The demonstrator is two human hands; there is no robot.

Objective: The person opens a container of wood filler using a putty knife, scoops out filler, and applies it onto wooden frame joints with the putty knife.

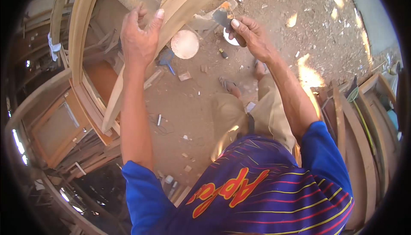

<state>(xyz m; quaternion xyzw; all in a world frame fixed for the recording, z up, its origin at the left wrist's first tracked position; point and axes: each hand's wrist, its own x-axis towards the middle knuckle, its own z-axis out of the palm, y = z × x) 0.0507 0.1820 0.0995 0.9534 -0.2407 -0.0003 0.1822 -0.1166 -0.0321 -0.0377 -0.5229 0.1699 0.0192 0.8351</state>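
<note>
1. Fingers of the right hand [253,37] are pressed together on a thin, dark, flat blade [221,17]. The thumb lies on one face of it, and the other fingers curl in behind.
2. The blade is up off the ground, just to the right of a long, thick wood beam [188,6]. Its flat side tips toward the eye.
3. A small bit of orange stuff [224,5] shows at the far end of the blade. It looks stuck on, but it is too small to be sure.
4. The left hand [139,40] is half open. Its thumb points up and away, with a gap between it and the fingers, which bend over at the tips.
5. That hand is in front of the beam. I cannot tell if it touches the wood.
6. On the ground between the two hands is a round, pale pink tub [185,44]. A white round thing [231,37] is partly hidden by the right hand.
7. Close to the tub, on its lower left, is a blue tool [166,58]. A small wood block [185,76] lies below the tub.
8. More bent wood [81,29] stands at the left. Brown boards [364,162] lean at the right.
9. The person wears a blue shirt [257,200] with red letters, tan pants [274,111] and sandals [229,84].
</note>
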